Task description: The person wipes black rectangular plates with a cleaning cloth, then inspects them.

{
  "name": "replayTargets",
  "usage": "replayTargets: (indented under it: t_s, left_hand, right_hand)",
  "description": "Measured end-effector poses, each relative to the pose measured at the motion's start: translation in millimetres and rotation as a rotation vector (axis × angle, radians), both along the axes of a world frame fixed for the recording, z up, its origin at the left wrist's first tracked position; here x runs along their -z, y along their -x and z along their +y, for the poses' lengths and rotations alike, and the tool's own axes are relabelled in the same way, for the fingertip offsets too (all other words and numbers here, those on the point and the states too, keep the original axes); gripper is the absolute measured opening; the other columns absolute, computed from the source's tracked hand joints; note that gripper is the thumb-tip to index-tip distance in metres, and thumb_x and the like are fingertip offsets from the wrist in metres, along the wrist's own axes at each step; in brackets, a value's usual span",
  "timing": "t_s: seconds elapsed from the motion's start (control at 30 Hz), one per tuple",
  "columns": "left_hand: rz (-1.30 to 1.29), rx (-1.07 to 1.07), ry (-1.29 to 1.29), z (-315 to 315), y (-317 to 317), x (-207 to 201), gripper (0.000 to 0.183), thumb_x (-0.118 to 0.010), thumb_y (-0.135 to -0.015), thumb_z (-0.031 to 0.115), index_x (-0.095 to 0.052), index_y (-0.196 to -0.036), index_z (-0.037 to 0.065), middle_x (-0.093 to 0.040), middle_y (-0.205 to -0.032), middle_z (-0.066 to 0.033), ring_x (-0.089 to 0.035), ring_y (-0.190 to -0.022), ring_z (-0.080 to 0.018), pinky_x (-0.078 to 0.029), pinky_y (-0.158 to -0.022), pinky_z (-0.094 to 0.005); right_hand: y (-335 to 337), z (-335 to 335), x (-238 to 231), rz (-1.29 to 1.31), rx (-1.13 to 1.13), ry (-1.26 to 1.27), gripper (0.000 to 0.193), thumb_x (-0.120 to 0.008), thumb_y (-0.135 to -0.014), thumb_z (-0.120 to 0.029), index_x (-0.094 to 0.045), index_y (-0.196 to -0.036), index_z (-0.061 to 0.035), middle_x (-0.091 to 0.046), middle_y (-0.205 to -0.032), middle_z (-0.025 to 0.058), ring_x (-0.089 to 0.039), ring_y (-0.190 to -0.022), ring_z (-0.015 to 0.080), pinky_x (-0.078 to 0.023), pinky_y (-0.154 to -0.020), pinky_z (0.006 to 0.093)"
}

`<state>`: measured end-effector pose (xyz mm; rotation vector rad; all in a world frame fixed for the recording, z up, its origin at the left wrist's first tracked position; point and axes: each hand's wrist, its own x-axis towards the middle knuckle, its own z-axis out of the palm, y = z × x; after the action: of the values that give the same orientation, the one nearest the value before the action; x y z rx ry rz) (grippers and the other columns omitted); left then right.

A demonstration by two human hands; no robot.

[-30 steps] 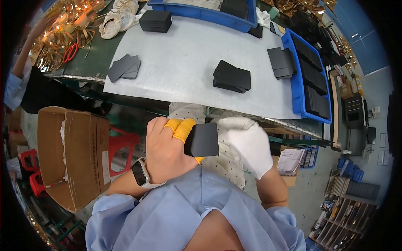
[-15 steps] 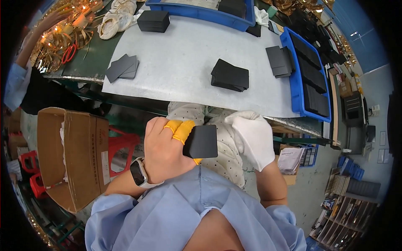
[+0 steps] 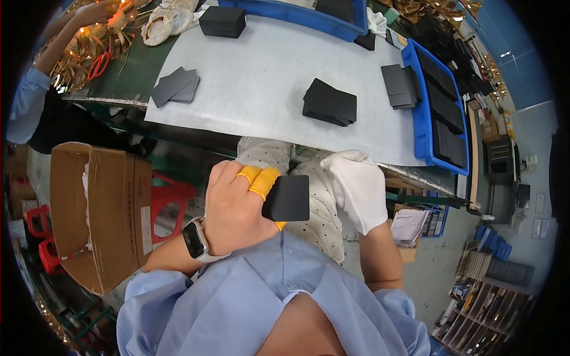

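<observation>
In my left hand (image 3: 234, 202), which has yellow finger cots on some fingers, is a black rounded-corner card (image 3: 290, 199). The fingers hide its left side, and whether more cards lie beneath it I cannot tell. My right hand (image 3: 358, 188), in a white glove, is a little to the right of the card, apart from it. Its fingers are curled in and their tips are hidden. Beyond both hands, an uneven pile of black cards (image 3: 329, 104) lies on the white table covering (image 3: 255, 77). A few dark grey cards (image 3: 176, 86) are fanned out farther left.
A squared stack of black cards (image 3: 222, 24) stands at the back left. Blue trays (image 3: 421, 121) with black cards are at the right and back, with loose cards (image 3: 396, 86) alongside. An open cardboard box (image 3: 122, 207) and red stool (image 3: 169, 207) stand left. A co-worker's hand (image 3: 89, 13) is upper left.
My view has shifted slightly. Both my hands keep nearly the same pose, with the black card still in the left. At the upper left, the co-worker's arms have moved farther into view.
</observation>
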<state>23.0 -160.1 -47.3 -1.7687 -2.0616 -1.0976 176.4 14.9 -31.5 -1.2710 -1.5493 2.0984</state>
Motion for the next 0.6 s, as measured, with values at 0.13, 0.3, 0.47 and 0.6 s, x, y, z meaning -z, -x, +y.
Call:
replayTargets:
  t_s: [0.13,0.3,0.47,0.6]
  left_hand:
    - [0.006,-0.006,-0.013,2.9,2.1,0.1,0.051,-0.087,-0.062,0.027,-0.072,-0.102,-0.001,-0.058,-0.083,-0.0115,-0.057,-0.083,-0.0321,-0.046,-0.081,-0.0437]
    - [0.014,-0.015,-0.038,6.6,4.3,5.3,0.052,-0.087,-0.062,0.027,-0.072,-0.102,-0.002,-0.057,-0.083,-0.0118,-0.056,-0.083,-0.0326,-0.046,-0.081,-0.044]
    - [-0.004,-0.042,0.023,3.8,9.8,7.1,0.059,-0.09,-0.057,0.025,-0.07,-0.106,-0.001,-0.063,-0.092,-0.0127,-0.058,-0.086,-0.0334,-0.045,-0.083,-0.0439]
    - [0.011,-0.09,0.035,4.3,14.4,7.5,0.058,-0.09,-0.057,0.025,-0.071,-0.105,-0.001,-0.062,-0.091,-0.0126,-0.058,-0.086,-0.0333,-0.045,-0.083,-0.0437]
  right_hand:
    - [3.6,-4.5,3.7,-0.003,-0.059,-0.018,0.014,-0.072,-0.091,-0.014,-0.069,-0.097,-0.0016,-0.058,-0.065,-0.0022,-0.046,-0.043,0.0046,-0.034,-0.04,0.0232]
    - [10.5,-32.8,-17.2,-0.098,-0.115,0.156,0.017,-0.072,-0.09,-0.015,-0.069,-0.098,-0.0007,-0.061,-0.065,-0.002,-0.05,-0.045,0.0047,-0.037,-0.041,0.0236]
    - [-3.5,-28.5,-10.3,-0.195,-0.48,-0.081,0.018,-0.073,-0.088,-0.014,-0.076,-0.1,-0.0012,-0.067,-0.071,-0.0015,-0.055,-0.049,0.0041,-0.04,-0.044,0.0228]
    - [-24.3,-16.7,0.6,-0.083,-0.498,-0.343,0.019,-0.069,-0.088,-0.011,-0.079,-0.1,-0.0007,-0.07,-0.075,-0.0006,-0.056,-0.053,0.0041,-0.043,-0.048,0.0222]
